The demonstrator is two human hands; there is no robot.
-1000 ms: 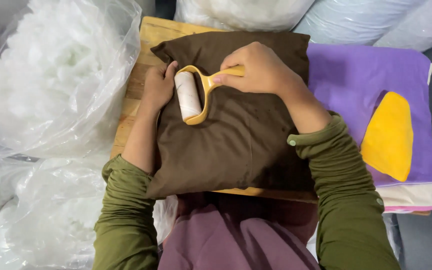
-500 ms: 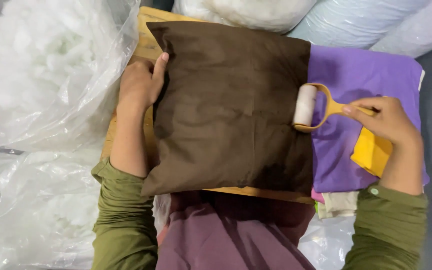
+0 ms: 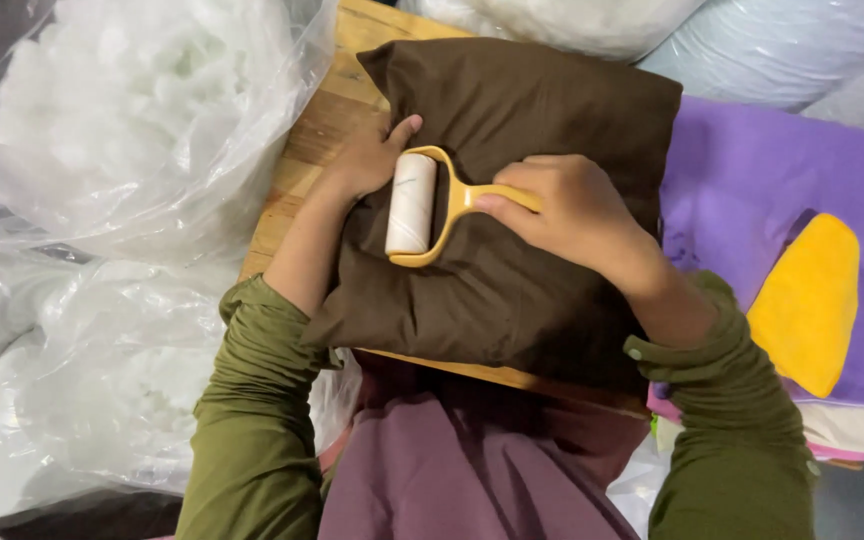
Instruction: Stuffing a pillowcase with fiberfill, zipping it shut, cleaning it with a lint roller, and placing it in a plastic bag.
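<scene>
step: lint-rolling the brown pillow (image 3: pixel 512 250), mid-pass near its left edge.
landmark: everything below is placed relative to the brown pillow.
pillow: lies flat on the wooden table (image 3: pixel 324 130), which shows past its left edge and top-left corner.
roller: lint roller (image 3: pixel 411 204) sits on the pillow's upper-left area, white drum pressed on the fabric, yellow frame and handle pointing toward the pillow's middle.
right hand (image 3: pixel 577 215): over the pillow's centre, fingers clenched round the yellow handle.
left hand (image 3: pixel 370 160): on the pillow's left edge just beside the drum, fingers lying flat and relaxed on the cloth, pinning it, gripping nothing (thumb points up along the edge).
next move, my read: drum is nearly at my left hand, so the stroke needs to reverse toward the pillow's right side, with steady downward pressure and the left hand holding the cover taut.
surroundings: purple cover (image 3: pixel 772 190) with a yellow patch (image 3: pixel 807 300) lies right of the pillow; clear bags of white stuffing (image 3: pixel 122 120) sit left of it.
</scene>
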